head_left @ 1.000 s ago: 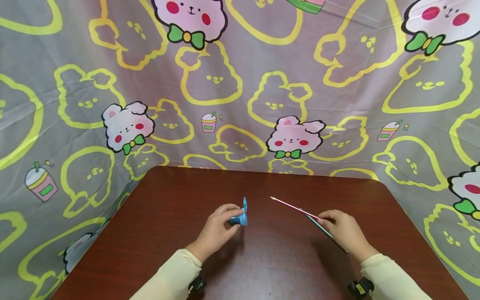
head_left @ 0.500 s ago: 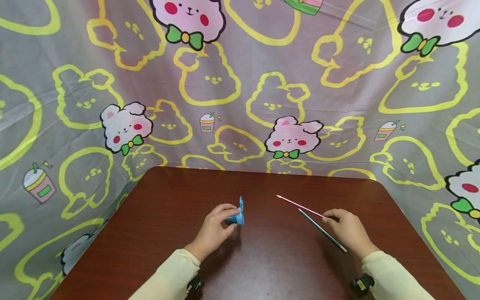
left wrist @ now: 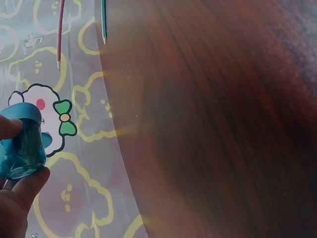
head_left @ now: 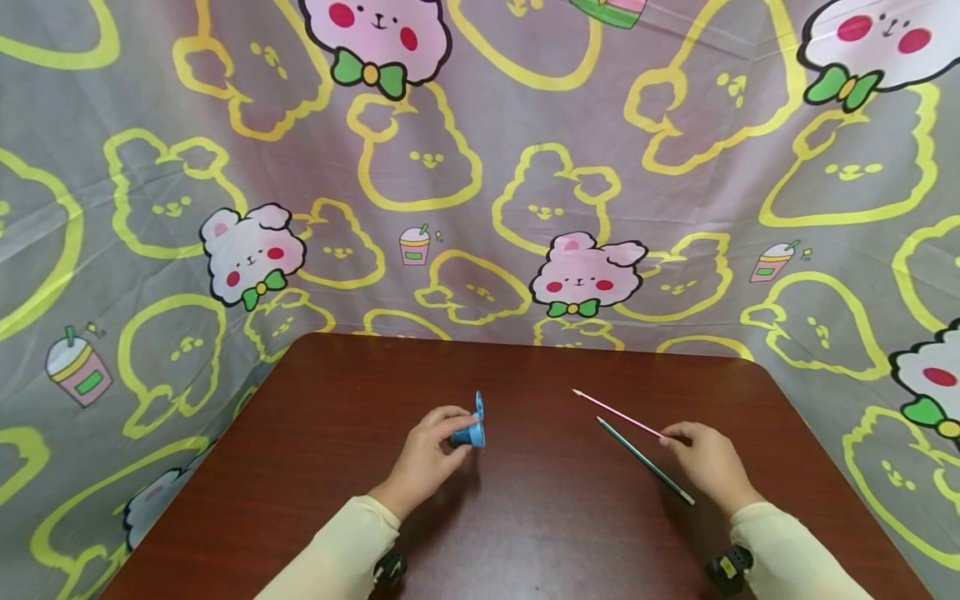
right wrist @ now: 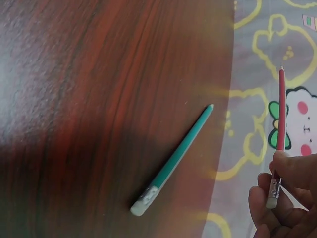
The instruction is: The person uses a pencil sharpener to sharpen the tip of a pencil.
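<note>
My left hand (head_left: 420,458) grips a small blue pencil sharpener (head_left: 471,432) above the table, its flip lid standing up. In the left wrist view the sharpener's see-through blue container (left wrist: 22,153) shows between thumb and fingers. My right hand (head_left: 708,467) pinches a red pencil (right wrist: 282,109) near its eraser end; the sharpened tip points away, to the far left, toward the sharpener's side of the table. A green pencil (right wrist: 181,156) with a white eraser lies on the table beside the right hand, apart from it.
The dark reddish-brown table (head_left: 360,383) has rounded far corners. A grey cloth (head_left: 480,167) printed with yellow outlines and white cartoon animals hangs behind it and along both sides.
My right hand has moved slightly right with the red pencil, whose tip is farther from the sharpener. The left hand has shifted a little left with the sharpener. The green pencil stays put.
</note>
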{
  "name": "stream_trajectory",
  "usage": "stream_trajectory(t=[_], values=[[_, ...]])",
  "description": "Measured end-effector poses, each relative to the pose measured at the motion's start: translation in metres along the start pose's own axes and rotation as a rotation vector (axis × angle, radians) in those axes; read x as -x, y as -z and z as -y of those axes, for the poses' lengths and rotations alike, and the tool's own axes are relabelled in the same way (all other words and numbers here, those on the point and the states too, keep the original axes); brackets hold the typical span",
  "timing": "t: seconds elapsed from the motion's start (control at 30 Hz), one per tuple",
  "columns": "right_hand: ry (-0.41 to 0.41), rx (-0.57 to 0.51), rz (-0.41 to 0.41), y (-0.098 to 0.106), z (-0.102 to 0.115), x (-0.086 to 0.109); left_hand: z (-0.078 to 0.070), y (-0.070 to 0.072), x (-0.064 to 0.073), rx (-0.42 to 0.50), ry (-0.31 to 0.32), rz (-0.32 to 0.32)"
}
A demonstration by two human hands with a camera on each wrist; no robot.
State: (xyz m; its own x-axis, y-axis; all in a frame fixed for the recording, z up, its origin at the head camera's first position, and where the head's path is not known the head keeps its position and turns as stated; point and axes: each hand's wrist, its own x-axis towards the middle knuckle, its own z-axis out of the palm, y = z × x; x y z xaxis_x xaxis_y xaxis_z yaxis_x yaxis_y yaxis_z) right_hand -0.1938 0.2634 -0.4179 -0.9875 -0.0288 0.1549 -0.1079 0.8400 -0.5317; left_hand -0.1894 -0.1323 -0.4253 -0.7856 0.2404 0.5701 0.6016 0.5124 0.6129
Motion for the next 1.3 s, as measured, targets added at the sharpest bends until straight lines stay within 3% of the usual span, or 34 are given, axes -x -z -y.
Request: stream_trajectory(t=[0.23,0.77,1.3], values=[[-0.008,0.013,-0.020,-0.001,-0.011,0.000,0.002,-0.001,0.000,-0.008,-0.007,-0.005],[-0.149,-0.008,0.027,0.001,-0.028,0.001,0.006,-0.006,0.000,-0.018,-0.012,-0.006],[-0.225,0.020,0.023,0.001,-0.045,0.001,0.010,-0.008,0.000,-0.001,-0.028,-0.016]])
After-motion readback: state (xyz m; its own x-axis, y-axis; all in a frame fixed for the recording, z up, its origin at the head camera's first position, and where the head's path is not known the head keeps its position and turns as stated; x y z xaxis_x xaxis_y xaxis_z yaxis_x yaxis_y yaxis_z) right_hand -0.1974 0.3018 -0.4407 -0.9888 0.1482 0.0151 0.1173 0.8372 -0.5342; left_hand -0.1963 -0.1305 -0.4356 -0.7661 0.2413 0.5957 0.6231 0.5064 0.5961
